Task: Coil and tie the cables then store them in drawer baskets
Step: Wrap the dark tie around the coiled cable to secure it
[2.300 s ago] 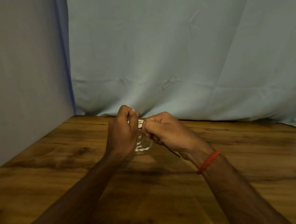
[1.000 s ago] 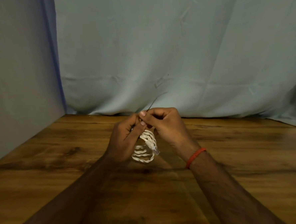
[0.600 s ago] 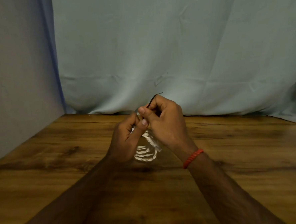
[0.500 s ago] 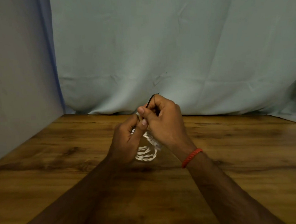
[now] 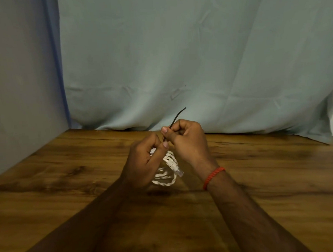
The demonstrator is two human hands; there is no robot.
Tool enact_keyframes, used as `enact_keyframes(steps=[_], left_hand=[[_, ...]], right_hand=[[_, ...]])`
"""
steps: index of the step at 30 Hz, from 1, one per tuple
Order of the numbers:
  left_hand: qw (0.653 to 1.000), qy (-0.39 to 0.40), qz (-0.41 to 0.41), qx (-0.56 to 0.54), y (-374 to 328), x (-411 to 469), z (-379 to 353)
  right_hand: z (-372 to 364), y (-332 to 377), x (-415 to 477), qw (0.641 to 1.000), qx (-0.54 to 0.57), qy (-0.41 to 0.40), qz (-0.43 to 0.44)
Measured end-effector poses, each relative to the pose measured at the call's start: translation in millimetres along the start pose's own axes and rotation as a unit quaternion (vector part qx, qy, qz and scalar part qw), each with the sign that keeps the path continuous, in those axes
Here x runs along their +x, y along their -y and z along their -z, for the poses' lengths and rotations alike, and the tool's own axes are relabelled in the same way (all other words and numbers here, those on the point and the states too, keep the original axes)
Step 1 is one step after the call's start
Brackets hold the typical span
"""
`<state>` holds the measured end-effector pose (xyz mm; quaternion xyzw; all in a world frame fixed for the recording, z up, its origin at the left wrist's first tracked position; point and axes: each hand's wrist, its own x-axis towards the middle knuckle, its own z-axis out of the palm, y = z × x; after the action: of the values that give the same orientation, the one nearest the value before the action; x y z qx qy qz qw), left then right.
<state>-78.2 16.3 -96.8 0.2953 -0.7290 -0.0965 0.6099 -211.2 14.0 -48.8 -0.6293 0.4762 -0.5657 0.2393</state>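
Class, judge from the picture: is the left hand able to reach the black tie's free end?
Probably yes. The black tie sticks up uncovered above the right hand, close beside the left hand; but that hand grips the white cable coil and must release it.

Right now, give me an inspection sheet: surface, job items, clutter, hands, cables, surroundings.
Surface: wooden table, dark grain.
Job's things: white cable coil; black tie; drawer baskets not seen.
Clutter: nothing seen.
Hands: left hand grips the coil; right hand pinches the tie in its fingers, free end pointing up.
Cables: one, coiled, clear plug at its side.
Surroundings: pale blue curtain behind; grey wall at left.
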Motion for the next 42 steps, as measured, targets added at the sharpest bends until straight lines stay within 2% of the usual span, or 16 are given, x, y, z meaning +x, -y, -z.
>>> enact_keyframes(steps=[5, 9, 15, 18, 20, 23, 26, 29, 35, 37, 42], left_hand=[[0.997, -0.008, 0.048, -0.053, -9, -2, -2], [0.998, -0.010, 0.029, -0.050, -12, 0, -1], [0.998, -0.038, 0.037, -0.031, -2, 3, 8], [0.996, -0.057, 0.063, -0.011, 6, 4, 10], [0.995, -0.069, 0.068, 0.007, 10, 5, 13], [0.994, -0.083, 0.068, 0.018, 10, 7, 14], [0.992, -0.101, 0.071, 0.029, 13, 9, 16], [0.988, -0.116, 0.101, 0.032, 19, 11, 20], [0.980, -0.145, 0.131, 0.041, 22, 14, 21], [0.980, -0.139, 0.140, 0.038, 23, 13, 20], [0.980, -0.137, 0.143, 0.035, 19, 14, 17]], right_hand=[[1, 1, -1, 0.999, 0.037, 0.023, -0.009], [3, -1, 1, 0.997, 0.049, 0.053, -0.008], [9, -15, 7, 0.990, -0.120, 0.060, 0.048], [14, -15, 7, 0.957, -0.249, 0.049, 0.137], [15, -14, 7, 0.935, -0.288, 0.069, 0.194], [12, -13, 5, 0.938, -0.246, 0.101, 0.222], [10, -10, 4, 0.959, -0.155, 0.123, 0.202], [11, -4, 0, 0.960, -0.118, 0.177, 0.181], [3, -8, -2, 0.950, -0.186, 0.192, 0.163], [1, -9, -2, 0.939, -0.202, 0.211, 0.179], [-3, -12, -4, 0.922, -0.233, 0.195, 0.240]])
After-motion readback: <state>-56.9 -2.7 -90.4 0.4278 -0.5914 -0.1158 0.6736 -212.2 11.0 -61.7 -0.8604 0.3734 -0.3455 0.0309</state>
